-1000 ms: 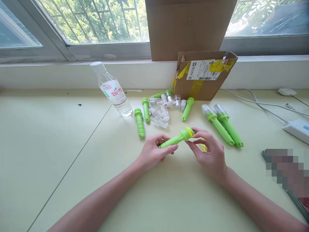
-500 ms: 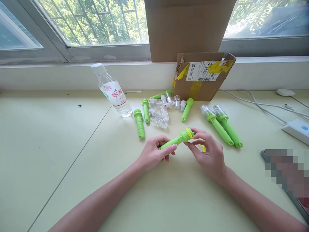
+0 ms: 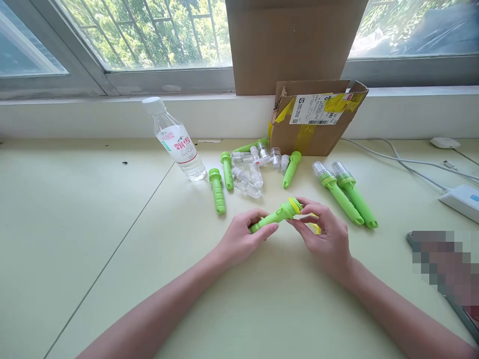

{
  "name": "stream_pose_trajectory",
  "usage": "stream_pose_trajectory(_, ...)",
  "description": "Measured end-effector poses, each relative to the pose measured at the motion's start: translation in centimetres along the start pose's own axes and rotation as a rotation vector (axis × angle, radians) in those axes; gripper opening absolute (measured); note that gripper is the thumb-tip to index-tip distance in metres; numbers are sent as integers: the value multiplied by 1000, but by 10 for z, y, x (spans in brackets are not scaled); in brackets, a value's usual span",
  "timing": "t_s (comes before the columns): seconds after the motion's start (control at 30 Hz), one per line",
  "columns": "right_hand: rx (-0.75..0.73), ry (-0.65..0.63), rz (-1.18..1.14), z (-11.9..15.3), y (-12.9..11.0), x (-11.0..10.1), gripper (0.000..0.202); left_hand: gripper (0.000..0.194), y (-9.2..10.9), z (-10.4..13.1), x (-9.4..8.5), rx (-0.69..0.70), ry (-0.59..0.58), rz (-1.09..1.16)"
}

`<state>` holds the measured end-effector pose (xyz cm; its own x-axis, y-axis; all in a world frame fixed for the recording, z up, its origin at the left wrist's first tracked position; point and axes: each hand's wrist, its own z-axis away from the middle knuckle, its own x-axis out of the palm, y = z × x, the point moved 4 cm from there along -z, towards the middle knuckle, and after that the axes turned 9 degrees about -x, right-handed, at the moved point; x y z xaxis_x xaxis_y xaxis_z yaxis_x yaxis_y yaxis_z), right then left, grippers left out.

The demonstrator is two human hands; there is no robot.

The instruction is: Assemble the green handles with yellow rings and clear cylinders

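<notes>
Left grip [image 3: 241, 237] was closed round 1 green handle [image 3: 277, 217], over worktop [image 3: 262, 309]; right grip [image 3: 327, 237] pinched yellow ring [image 3: 295, 205] at its wide end. Beyond lay 4 loose handles [image 3: 217, 192], 2 capped handles [image 3: 346, 199].

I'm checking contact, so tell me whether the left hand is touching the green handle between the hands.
Touching: in the head view, the left hand closes around one end of the green handle, its thumb against the near side.
</notes>
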<state>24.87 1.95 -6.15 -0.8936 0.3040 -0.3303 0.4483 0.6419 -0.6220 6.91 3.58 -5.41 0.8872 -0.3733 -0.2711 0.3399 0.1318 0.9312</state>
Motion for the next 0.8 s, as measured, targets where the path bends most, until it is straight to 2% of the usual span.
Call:
stream_pose_trajectory(0.1, -8, -3, 6, 1, -1, 1, 20, 33, -2, 0, 0, -35, 4, 66)
stream_pose_trajectory(0.4, -33, -24, 5, -1, -3, 1, 22, 29, -7, 0, -2, -84, 4, 86)
stream_pose_trajectory(0.8, -32, -34, 3, 0, -1, 1, 23, 28, -6, -1, -2, -70, -50, 138)
